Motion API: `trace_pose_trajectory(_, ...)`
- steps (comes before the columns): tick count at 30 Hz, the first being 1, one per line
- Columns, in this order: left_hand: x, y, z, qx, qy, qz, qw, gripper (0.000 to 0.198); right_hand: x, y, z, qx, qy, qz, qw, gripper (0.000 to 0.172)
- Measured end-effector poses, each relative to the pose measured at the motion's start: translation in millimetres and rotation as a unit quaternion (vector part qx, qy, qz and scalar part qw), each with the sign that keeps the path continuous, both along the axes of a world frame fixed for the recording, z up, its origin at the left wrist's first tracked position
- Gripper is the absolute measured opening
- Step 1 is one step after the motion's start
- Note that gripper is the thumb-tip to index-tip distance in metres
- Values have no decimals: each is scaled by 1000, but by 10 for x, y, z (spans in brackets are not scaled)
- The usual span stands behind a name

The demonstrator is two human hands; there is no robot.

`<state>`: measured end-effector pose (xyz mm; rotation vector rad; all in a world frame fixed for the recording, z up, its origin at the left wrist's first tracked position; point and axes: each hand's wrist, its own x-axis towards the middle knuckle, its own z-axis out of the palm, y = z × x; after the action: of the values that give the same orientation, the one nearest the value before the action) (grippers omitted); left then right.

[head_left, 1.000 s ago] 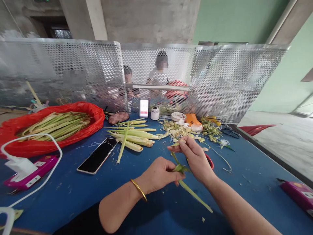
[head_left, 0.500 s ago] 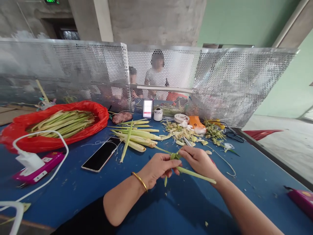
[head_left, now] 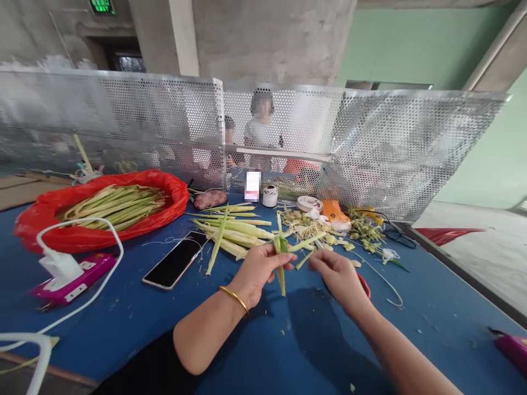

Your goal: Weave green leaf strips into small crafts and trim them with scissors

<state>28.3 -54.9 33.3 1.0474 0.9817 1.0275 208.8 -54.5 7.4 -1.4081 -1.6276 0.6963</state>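
Note:
My left hand [head_left: 263, 270], with a gold bangle at the wrist, pinches a folded piece of pale green leaf strips [head_left: 281, 247] between thumb and fingers. Strip ends stick out up, down and to the right of it. Just right of the piece is my right hand [head_left: 337, 275], its fingers curled together. Whatever these fingers may hold is hidden. Red-handled scissors [head_left: 364, 286] show partly from under the right hand and seem to lie on the table. Cut leaf pieces [head_left: 233, 233] lie beyond the left hand.
A red plastic bag [head_left: 33, 219] of long leaves stands left, with a phone [head_left: 176, 260] and a purple power strip [head_left: 74, 280] nearer. Leaf scraps [head_left: 302, 222], a tape roll [head_left: 309, 203] and a white jar [head_left: 270, 196] lie before a perforated metal screen [head_left: 173, 109]. Two people are behind it.
My right hand has come away from the leaf piece to the right and slightly down. The piece has turned in my left hand; one strip now stands upright. The view has shifted slightly.

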Motion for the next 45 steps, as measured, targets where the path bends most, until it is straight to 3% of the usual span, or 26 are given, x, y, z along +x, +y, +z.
trace_pose_trajectory(1,-2,2,6,5,-8,1,1000,28,-80,-65,21,-29,6,80,996,29)
trace_pose_trajectory(3,10,-8,6,6,-14,0,1000,30,-247,-177,23,-50,58,152,985,27)
trace_pose_trajectory(10,34,6,-38,15,-12,1,1000,24,-441,-300,-110,-74,85,164,980,38)
trace_pose_trajectory(19,-12,54,7,27,15,37,999,26,-465,-471,67,-71,72,236,966,33)
trace_pose_trajectory(22,-21,57,9,27,31,33,999,29,-456,-486,83,-33,9,248,968,35)
trace_pose_trajectory(24,-33,59,16,28,37,27,999,30,-395,-465,105,45,-61,228,971,34)
trace_pose_trajectory(27,-41,44,38,27,51,4,998,26,-244,-374,156,211,-148,73,963,19)
trace_pose_trajectory(29,-29,19,46,33,59,-20,998,23,-152,-291,178,268,-210,-22,940,17)
trace_pose_trajectory(30,-18,7,44,40,62,-25,997,23,-122,-254,181,269,-238,-21,933,17)
trace_pose_trajectory(32,4,-7,29,56,75,-12,996,24,-97,-206,170,243,-279,19,929,15)
trace_pose_trajectory(37,13,45,-41,78,99,43,991,28,-117,-230,173,192,-287,77,935,34)
trace_pose_trajectory(42,-30,104,-40,52,38,60,996,23,-68,-265,262,96,-214,115,965,35)
trace_pose_trajectory(45,-55,85,17,3,16,18,1000,25,-14,-227,284,29,-139,145,979,37)
